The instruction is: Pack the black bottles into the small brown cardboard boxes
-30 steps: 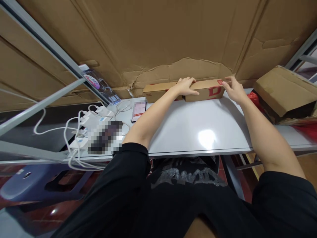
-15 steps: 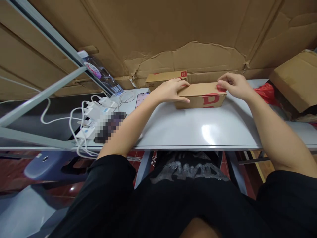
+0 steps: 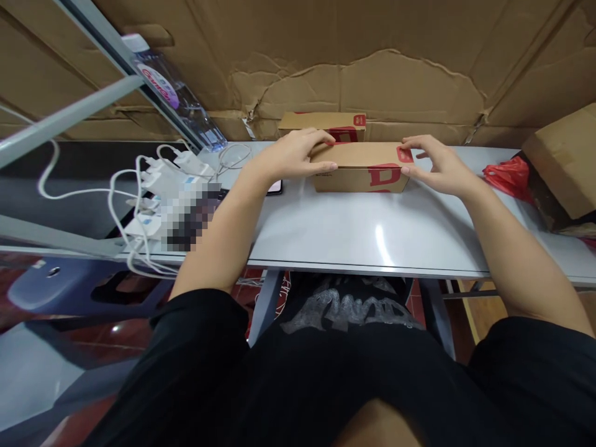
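A closed cardboard box (image 3: pixel 344 180) with red print on its front lies on the white table. My left hand (image 3: pixel 298 154) grips its left end, with the thumb along the near top edge and the fingers over the top. At the other end, my right hand (image 3: pixel 437 166) holds the box with thumb at the near corner and fingers at the far one. Between those fingers a red sticker (image 3: pixel 405 154) shows on the top right corner. Directly behind stands a similar cardboard box (image 3: pixel 321 121), partly hidden.
To the left are a power strip with white plugs (image 3: pixel 162 177), cables, a pixelated dark object (image 3: pixel 189 223) and a water bottle (image 3: pixel 174 93). A phone (image 3: pixel 275 188) peeks out by my left forearm. On the right lie a red plastic bag (image 3: pixel 507 177) and a larger carton (image 3: pixel 570 158).
My right hand has gone from a pinch at the red sticker to a spread hold around the box's right end. The left hand stays on the left end. The view has shifted slightly.
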{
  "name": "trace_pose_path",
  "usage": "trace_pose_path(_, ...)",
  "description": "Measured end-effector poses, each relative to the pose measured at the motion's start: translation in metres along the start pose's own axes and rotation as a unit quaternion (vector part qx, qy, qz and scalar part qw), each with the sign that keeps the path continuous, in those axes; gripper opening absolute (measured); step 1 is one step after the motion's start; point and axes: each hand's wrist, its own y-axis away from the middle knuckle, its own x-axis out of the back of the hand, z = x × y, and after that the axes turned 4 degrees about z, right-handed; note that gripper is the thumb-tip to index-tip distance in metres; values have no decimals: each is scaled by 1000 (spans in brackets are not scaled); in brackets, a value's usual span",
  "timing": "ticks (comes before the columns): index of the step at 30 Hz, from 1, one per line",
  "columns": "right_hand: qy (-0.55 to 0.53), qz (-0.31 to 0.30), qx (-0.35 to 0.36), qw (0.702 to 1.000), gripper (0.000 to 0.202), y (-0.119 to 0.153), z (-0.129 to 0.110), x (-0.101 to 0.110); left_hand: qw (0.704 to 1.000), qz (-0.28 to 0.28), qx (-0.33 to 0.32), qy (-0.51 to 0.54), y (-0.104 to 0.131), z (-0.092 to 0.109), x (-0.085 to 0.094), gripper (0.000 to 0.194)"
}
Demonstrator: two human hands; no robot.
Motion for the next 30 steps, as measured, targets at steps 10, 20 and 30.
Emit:
trace_pose_path(10, 7, 33, -38, 999, 96, -4, 2, -9, 999, 7, 37, 0, -2, 4, -12, 57)
trace_pose_path(20, -20, 78, -62, 995, 90, -15, 26, -20, 992, 103, 68, -12, -16, 10, -42, 54)
trace_pose_path(30, -66, 99, -72, 990, 107, -19, 35, -30, 985, 146, 94, 3, -23, 7, -44, 71)
